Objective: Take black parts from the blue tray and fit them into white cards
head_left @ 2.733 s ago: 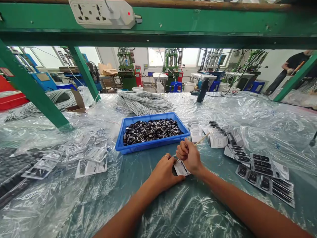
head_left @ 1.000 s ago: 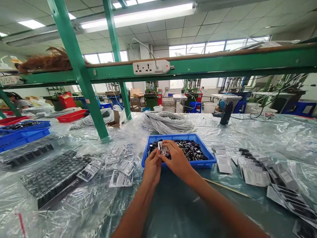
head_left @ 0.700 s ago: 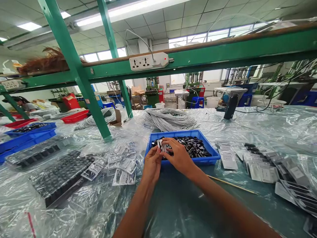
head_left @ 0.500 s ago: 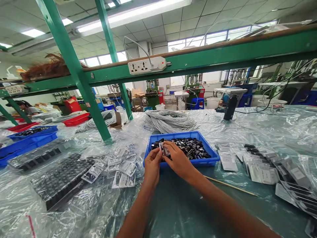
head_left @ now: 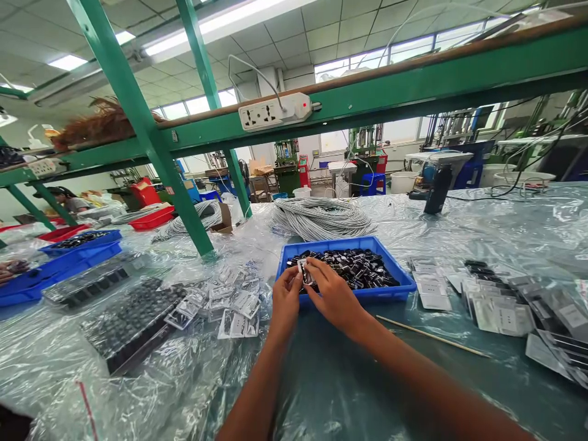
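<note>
Both hands meet over the front edge of a blue plastic tray (head_left: 353, 295) heaped with small black parts (head_left: 362, 269). Between them they hold a small flat packet (head_left: 302, 267), white with dark pieces in it, tilted up. My left hand (head_left: 287, 297) pinches its lower left side with thumb and fingers. My right hand (head_left: 333, 294) has its fingers over the packet's right side, covering part of it. Its exact contents are too small to make out.
Left lie clear packets (head_left: 234, 303) and a wrapped block of black pieces (head_left: 133, 318). Right are stacked packets (head_left: 498, 306) and a thin wooden stick (head_left: 432, 335). Behind sit a cable coil (head_left: 324, 217) and a black handheld device (head_left: 438, 190). A co-worker's hand (head_left: 10, 268) shows far left.
The view has shifted slightly, so the bench things appear a little further right. Both hands keep their hold on the packet. A co-worker's hand has come into view at far left.
</note>
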Demonstrator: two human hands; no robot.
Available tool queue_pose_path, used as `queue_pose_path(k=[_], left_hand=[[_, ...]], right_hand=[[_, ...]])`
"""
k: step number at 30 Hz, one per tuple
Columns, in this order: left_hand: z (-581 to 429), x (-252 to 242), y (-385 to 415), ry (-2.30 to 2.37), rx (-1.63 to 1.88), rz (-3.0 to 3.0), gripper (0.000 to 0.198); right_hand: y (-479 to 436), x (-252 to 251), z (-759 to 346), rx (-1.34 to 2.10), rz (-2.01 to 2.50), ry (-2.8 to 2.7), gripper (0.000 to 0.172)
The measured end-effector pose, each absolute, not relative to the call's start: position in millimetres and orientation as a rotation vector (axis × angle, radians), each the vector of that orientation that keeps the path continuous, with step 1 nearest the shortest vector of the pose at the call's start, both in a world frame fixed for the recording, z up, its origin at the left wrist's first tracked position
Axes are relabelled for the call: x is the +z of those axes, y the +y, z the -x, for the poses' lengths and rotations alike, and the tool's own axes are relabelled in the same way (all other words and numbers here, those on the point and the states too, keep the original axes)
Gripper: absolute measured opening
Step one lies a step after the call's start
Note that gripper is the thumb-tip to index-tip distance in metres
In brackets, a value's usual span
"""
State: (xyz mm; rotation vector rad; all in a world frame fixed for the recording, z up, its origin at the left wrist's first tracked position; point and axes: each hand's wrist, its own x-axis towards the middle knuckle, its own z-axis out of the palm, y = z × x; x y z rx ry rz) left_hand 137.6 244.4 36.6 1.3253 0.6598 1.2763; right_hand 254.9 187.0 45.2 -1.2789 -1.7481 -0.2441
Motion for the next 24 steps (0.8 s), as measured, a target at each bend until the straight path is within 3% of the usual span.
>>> queue_pose_path(k=[5,11,17,24], left_hand=[[-137,37,245,0.533,1.223,-1.143,0.033],[-134,42,246,0.64,1.246,-1.376,0.028],[-131,43,252,0.92,1.398,-1.588,0.015],[-130,38,264,0.786,1.297,-1.163,0.033]], right_hand=[[188,44,-252,0.021,1.162,-1.628,0.031],[191,45,-255,0.307,1.146,-1.449,0.02],[193,44,-262,0.098,1.54,-1.588,0.018],[191,56,-283,-0.294,1.537,-1.655,0.033]])
